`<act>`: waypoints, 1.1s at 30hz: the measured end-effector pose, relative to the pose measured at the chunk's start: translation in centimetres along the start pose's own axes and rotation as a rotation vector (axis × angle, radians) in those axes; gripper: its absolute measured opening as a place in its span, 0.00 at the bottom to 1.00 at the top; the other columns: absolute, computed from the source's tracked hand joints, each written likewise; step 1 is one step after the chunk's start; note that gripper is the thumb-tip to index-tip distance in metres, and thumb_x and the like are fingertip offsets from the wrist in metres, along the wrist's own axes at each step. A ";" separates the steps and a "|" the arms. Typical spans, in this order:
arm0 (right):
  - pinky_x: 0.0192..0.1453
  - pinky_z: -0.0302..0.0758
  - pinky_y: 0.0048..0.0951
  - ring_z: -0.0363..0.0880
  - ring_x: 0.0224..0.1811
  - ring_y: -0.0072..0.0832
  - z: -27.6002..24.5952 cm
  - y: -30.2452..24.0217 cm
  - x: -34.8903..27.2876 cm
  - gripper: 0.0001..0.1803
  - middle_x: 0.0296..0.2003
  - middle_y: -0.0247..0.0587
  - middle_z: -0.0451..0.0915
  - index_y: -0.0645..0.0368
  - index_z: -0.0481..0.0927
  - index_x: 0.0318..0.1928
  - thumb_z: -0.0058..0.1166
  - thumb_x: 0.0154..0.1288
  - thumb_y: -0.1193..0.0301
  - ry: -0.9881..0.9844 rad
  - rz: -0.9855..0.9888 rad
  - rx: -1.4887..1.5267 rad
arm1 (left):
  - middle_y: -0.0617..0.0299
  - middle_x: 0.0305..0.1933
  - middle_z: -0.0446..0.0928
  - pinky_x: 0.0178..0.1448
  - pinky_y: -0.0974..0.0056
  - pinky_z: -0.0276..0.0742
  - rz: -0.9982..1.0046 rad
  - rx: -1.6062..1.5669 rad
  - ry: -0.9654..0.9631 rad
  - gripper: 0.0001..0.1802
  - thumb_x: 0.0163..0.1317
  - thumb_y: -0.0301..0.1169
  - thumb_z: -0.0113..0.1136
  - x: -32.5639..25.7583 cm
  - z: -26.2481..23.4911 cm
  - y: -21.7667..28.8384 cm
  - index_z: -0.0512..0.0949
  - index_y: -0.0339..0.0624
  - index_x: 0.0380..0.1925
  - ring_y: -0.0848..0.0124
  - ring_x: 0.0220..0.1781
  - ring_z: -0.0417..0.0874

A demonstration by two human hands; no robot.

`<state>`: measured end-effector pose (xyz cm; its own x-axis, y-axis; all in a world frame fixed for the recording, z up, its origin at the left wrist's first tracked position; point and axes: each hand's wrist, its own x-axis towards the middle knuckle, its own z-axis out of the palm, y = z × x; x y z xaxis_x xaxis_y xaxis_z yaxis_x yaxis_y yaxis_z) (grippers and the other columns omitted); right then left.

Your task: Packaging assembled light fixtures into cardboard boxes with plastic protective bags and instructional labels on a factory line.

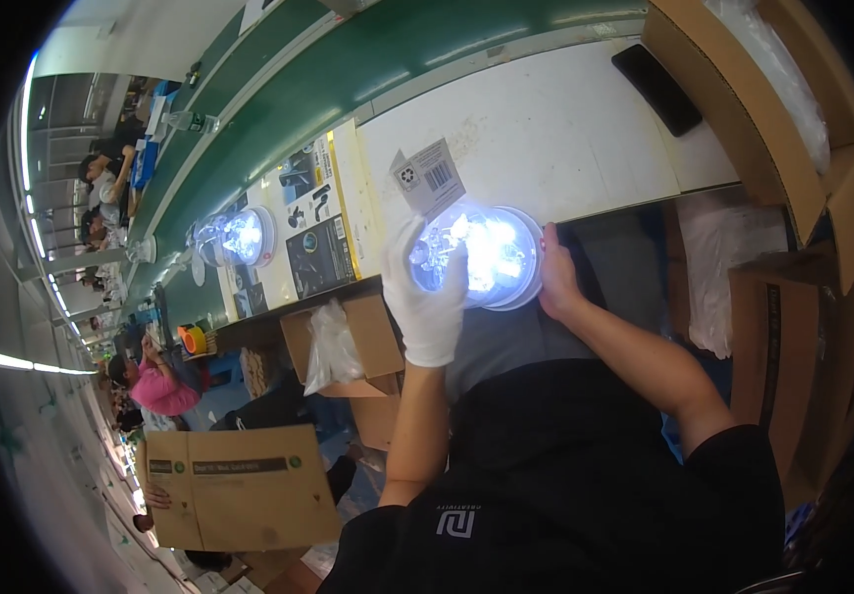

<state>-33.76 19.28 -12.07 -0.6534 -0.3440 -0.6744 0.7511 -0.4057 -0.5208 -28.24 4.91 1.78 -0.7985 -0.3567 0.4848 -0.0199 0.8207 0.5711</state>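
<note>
The round, clear plastic light with a white rim (512,259) shines very bright in front of the near edge of the long white desk (565,139). The left hand in a white glove (425,312) is at its 9 o'clock, bent around the side; the glare is so strong that I cannot tell if it squeezes. The bare right hand (558,282), at 3 o'clock, pinches the rim. At 11 o'clock is a folded grey card (433,178). Another glowing round light (245,238) sits at 9 o'clock, farther off. A flat black rectangle (656,89) lies toward 1 o'clock, beside an open brown cardboard box (729,119).
</note>
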 end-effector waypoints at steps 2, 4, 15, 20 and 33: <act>0.49 0.69 0.26 0.70 0.40 0.20 0.0 -0.1 0.4 0.27 0.36 0.30 0.73 0.57 0.76 0.41 0.38 0.81 0.46 0.056 -0.050 -0.069 | 0.47 0.61 0.75 0.67 0.57 0.72 -0.200 -0.261 0.116 0.34 0.54 0.25 0.73 -0.4 0.7 -0.4 0.71 0.33 0.61 0.58 0.62 0.78; 0.48 0.69 0.26 0.70 0.40 0.19 -1.1 0.8 1.8 0.27 0.35 0.30 0.72 0.56 0.76 0.39 0.38 0.81 0.45 0.058 -0.066 -0.118 | 0.47 0.66 0.72 0.70 0.56 0.71 -0.383 -0.429 0.026 0.38 0.58 0.25 0.71 -0.2 0.4 -0.4 0.65 0.30 0.67 0.58 0.66 0.76; 0.45 0.68 0.25 0.67 0.36 0.17 -0.2 -0.9 0.3 0.25 0.33 0.26 0.68 0.53 0.74 0.36 0.39 0.80 0.46 0.029 -0.038 -0.105 | 0.46 0.68 0.72 0.69 0.54 0.72 -0.150 -0.479 0.078 0.31 0.63 0.30 0.60 -5.2 2.7 -3.5 0.69 0.32 0.66 0.56 0.68 0.75; 0.41 0.66 0.24 0.67 0.35 0.15 -0.5 -0.7 0.7 0.24 0.32 0.26 0.70 0.51 0.74 0.34 0.39 0.81 0.49 0.043 -0.082 -0.065 | 0.49 0.78 0.55 0.79 0.52 0.56 -0.464 -0.741 0.069 0.59 0.61 0.66 0.60 -8.2 3.3 -3.5 0.48 0.36 0.77 0.56 0.78 0.59; 0.37 0.71 0.26 0.69 0.29 0.17 0.8 0.1 -0.8 0.28 0.28 0.25 0.73 0.53 0.77 0.32 0.36 0.82 0.47 -0.078 -0.042 -0.166 | 0.51 0.47 0.86 0.64 0.49 0.79 0.245 -0.080 0.043 0.17 0.63 0.27 0.61 -3.7 -4.1 0.9 0.80 0.36 0.52 0.53 0.54 0.87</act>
<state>-33.21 18.89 -11.15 -0.6850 -0.3969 -0.6109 0.7240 -0.2777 -0.6314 -22.89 5.12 3.23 -0.7472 -0.1720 0.6419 0.2198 0.8476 0.4830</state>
